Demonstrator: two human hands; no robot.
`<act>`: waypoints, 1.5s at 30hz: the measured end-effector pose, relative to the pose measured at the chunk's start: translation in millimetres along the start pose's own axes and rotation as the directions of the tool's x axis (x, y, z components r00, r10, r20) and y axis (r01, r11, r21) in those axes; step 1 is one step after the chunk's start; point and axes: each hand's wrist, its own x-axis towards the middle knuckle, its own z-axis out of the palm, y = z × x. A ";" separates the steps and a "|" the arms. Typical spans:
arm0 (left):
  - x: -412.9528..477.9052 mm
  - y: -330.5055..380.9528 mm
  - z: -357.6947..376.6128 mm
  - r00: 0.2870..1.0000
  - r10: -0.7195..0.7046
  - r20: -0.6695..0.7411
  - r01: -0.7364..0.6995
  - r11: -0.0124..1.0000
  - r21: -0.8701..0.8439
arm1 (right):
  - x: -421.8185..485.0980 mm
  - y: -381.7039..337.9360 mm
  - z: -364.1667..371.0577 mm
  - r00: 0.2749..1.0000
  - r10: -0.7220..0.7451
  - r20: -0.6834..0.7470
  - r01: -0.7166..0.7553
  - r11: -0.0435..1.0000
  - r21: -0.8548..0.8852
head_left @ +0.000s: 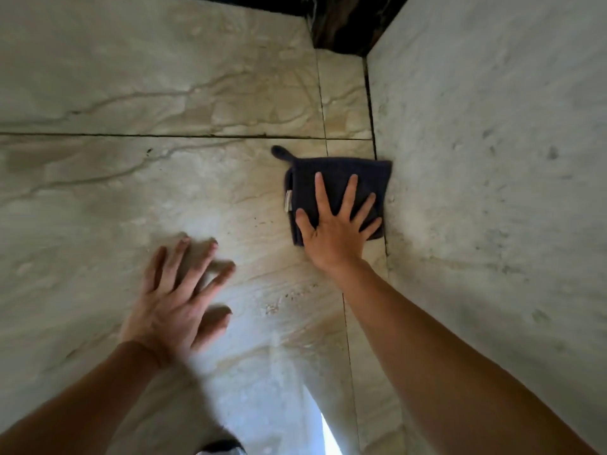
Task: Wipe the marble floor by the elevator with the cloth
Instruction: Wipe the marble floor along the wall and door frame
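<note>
A dark folded cloth [331, 170] with a hanging loop and a small white label lies flat on the beige veined marble floor [164, 192], its right edge against the wall. My right hand [338, 224] presses flat on the cloth with fingers spread. My left hand [177, 297] rests palm down on the bare floor to the lower left, fingers apart and holding nothing.
A pale stone wall [492, 159] rises along the right side of the floor. A dark stone strip [345, 24] sits in the far corner. Dark grout lines [131, 135] cross the floor. A bright reflection [328, 438] shows at the bottom edge.
</note>
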 end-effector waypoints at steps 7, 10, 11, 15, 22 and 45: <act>-1.4 4.1 5.0 0.999 -0.012 0.037 0.012 1.000 0.009 | 52.4 -5.0 -23.4 0.986 -0.082 0.146 0.087 0.996 -0.024; 3.9 3.6 3.1 0.997 -0.010 0.071 0.012 1.000 -0.023 | 89.9 -23.1 -36.1 0.988 -0.013 0.153 0.003 0.998 0.067; 5.4 1.6 2.1 0.997 -0.003 0.078 0.005 1.000 -0.023 | 99.4 -27.6 -38.1 0.989 0.004 0.145 -0.016 0.996 0.083; 18.4 0.1 -8.6 0.996 0.032 0.086 -0.029 0.999 -0.043 | 99.8 -31.1 -33.1 0.994 0.003 0.109 -0.009 0.998 0.058; 188.6 -65.5 -42.3 0.943 -0.331 0.046 0.331 0.944 0.011 | 30.3 -3.4 -14.3 0.997 -0.069 0.027 0.068 0.997 0.036; 242.4 -107.1 -22.9 0.913 -0.409 0.001 0.409 0.912 -0.022 | 81.6 -40.0 -21.2 0.968 -0.218 -0.122 0.212 0.975 -0.057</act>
